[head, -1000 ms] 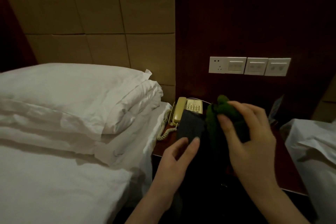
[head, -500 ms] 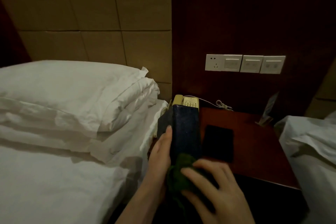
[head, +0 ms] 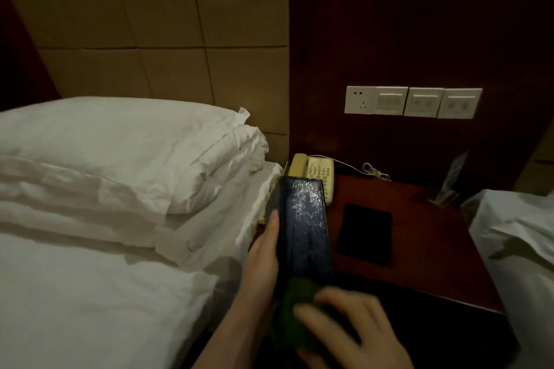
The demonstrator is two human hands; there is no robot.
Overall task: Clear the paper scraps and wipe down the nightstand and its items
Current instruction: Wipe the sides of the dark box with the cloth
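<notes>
Little has moved: the left hand (head: 263,260) still holds the dark book (head: 302,231) up over the nightstand (head: 419,249), and the right hand (head: 347,329) still presses the green cloth (head: 295,296) on its near end.

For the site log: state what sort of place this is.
Likely a hotel room: white-made beds either side of a nightstand, a corded phone, and a bedside switch panel.

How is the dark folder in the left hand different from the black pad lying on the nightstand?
The dark folder is held up off the nightstand by the left hand; the black pad lies flat on it. The folder's cover glints with shiny streaks; the pad looks matte. The folder is long and narrow, the pad squarer. Both are dark rectangles.
</notes>
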